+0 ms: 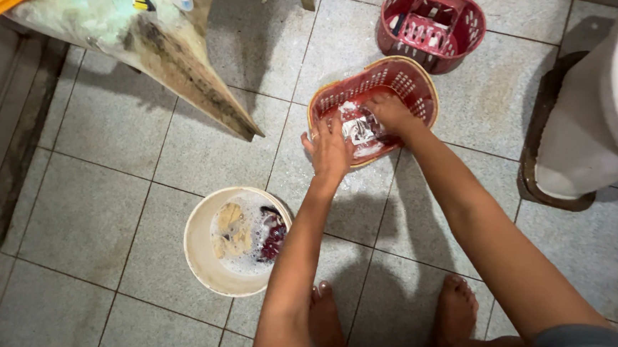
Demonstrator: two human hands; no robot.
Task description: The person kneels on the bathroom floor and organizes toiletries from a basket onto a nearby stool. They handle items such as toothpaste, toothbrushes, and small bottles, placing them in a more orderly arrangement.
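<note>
A red perforated plastic basket (410, 81) lies tilted on the tiled floor, soapy foam inside it. My left hand (329, 147) grips its near rim, fingers spread over the edge. My right hand (391, 111) is inside the basket, pressed down on a grey, foamy scrubbing pad (358, 130). Both forearms reach forward from the bottom of the view, and my bare feet stand on the tiles below.
A cream bowl (201, 253) of soapy water holding a yellow sponge and a dark red item sits at lower left. A second red basket (431, 24) stands farther back. A stained wooden board (173, 53) leans at upper left; a white toilet base (592, 127) is at right.
</note>
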